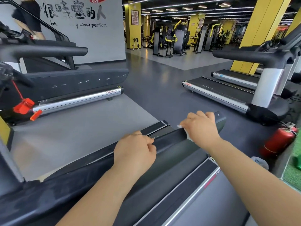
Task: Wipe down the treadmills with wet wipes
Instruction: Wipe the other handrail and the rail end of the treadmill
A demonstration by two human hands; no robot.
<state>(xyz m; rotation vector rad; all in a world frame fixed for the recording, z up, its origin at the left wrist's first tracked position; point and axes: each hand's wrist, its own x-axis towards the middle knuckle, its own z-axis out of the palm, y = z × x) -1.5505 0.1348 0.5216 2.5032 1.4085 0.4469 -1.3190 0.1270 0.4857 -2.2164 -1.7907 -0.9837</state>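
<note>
A long black handrail (169, 136) of the treadmill runs from lower left up to the right, ending in a rounded tip. My right hand (201, 128) wraps over the rail near that tip, pressing a white wet wipe (187, 133) against it; only the wipe's edges show under the palm. My left hand (136, 151) grips the same rail further back, fingers curled over its top. Below the rail lie the treadmill's belt and its silver side strip (200, 186).
Another treadmill (78, 98) stands at left with a red safety clip (24, 106) hanging from it. Two more treadmills (228, 95) are at right. A red fire extinguisher (278, 139) lies on the floor at right. A person walks on a machine at top left.
</note>
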